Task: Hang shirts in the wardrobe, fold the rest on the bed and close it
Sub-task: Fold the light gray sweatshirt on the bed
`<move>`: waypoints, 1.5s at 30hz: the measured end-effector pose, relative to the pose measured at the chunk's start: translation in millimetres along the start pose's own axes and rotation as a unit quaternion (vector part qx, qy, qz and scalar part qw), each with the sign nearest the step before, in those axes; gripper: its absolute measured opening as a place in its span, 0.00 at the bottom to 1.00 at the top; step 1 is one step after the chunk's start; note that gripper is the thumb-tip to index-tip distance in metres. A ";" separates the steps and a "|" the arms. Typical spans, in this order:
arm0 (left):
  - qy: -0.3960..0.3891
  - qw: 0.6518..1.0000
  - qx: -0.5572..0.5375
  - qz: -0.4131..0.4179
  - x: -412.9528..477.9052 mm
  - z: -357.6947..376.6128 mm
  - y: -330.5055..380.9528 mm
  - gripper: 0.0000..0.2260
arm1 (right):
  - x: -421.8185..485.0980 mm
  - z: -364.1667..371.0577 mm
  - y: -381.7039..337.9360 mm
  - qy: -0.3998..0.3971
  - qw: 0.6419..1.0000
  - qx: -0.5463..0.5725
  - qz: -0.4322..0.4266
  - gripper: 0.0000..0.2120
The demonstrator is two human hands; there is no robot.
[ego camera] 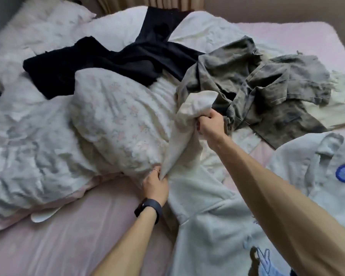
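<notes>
**Hands stretching cream cloth (179, 144) over bed (78, 246)**

Left hand (156, 183) pinched the lower end of the cream cloth, fingers curled round it, low against the edge of the floral duvet (116, 120). Right hand (209, 124) was fisted round the upper end, further out and raised, so the cloth ran as a tight band between the two. The pull looked meant to draw the piece straight and free it from the pile before sorting (it could have been a sleeve of the pale garment (207, 226) below it or a separate item; the join was hidden, cannot tell).

The pale garment lay spread on the pink sheet under the right forearm, probably laid there for folding. A camouflage shirt (267, 82) sat crumpled just beyond the right hand, touching the cloth's upper end. A black garment (112, 62) was draped across the top of the duvet, well apart from both hands. A second pale shirt (317, 172) with blue embroidery lay at the right edge. A dark wristband (148, 208) was on the left wrist.

No wardrobe or hanger was in view. Judged from this, sorting was early: several garments were unfolded, nothing hung.
</notes>
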State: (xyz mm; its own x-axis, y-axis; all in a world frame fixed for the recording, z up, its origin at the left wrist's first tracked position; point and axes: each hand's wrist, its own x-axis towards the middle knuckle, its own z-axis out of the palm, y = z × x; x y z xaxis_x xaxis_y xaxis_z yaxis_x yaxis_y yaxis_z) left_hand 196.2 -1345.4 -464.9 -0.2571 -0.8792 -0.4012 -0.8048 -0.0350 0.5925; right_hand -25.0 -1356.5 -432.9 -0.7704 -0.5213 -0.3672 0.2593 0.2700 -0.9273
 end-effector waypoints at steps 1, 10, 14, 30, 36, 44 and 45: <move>-0.010 1.000 0.012 0.006 8.0 -3.8 4.7 0.09 | 4.3 14.1 -10.3 -0.036 0.998 -0.042 -0.027 0.17; -0.012 0.977 0.209 0.051 79.5 -19.8 49.8 0.27 | 25.8 44.9 24.9 -0.168 0.904 -0.392 0.019 0.32; -0.002 0.972 0.231 0.035 117.5 -15.0 68.2 0.28 | 37.4 54.8 42.1 -0.167 0.938 -0.300 0.038 0.11; -0.096 0.905 -0.407 -0.076 167.2 -99.5 104.5 0.16 | 61.9 131.5 -79.1 -0.246 0.963 0.007 0.109 0.05; -0.159 0.855 -0.486 -0.091 163.9 -111.9 109.3 0.09 | 51.1 105.0 -96.3 -0.221 0.973 0.032 0.053 0.12; 0.077 0.949 -0.039 0.303 76.0 -97.6 117.2 0.11 | -29.3 3.8 -76.3 -0.080 0.996 0.003 0.042 0.13; 0.072 0.928 -0.011 0.365 52.2 -86.8 117.3 0.13 | -48.5 -24.1 -65.5 -0.083 0.991 0.056 0.087 0.11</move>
State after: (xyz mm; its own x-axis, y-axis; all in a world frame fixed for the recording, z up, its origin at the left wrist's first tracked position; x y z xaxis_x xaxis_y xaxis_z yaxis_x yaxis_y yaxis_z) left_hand 134.8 -1436.7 -355.7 -0.6547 -0.7261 0.2099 -0.4315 0.5870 0.6850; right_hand -18.7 -1329.4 -352.7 -0.6042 -0.6036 -0.5202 0.4495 0.2808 -0.8480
